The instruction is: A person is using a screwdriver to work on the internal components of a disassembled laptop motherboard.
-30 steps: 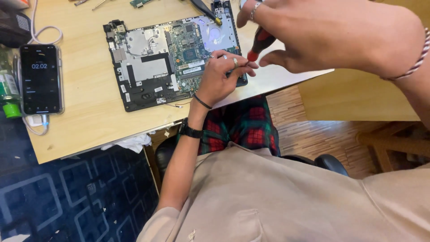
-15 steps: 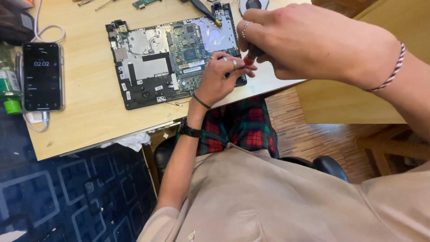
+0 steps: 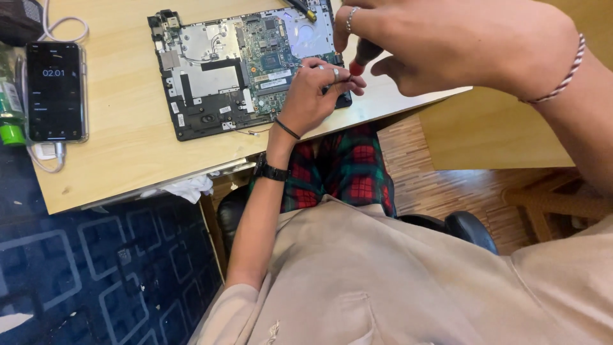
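Observation:
An opened laptop base lies on the wooden desk, with its green circuit board and metal plates bare. My right hand hovers over the laptop's right edge and grips a screwdriver with a red and black handle. Just below it, my left hand rests on the laptop's near right corner. Its thumb and fingers pinch around the thin shaft near the tip. What lies under the fingertips is hidden.
A black phone with a lit screen lies at the desk's left, with a white cable and a green bottle beside it. A black and yellow tool lies behind the laptop. White cloth hangs under the desk.
My right hand has come down and left with the screwdriver, closer to my left hand. The left hand has stayed at the laptop's corner.

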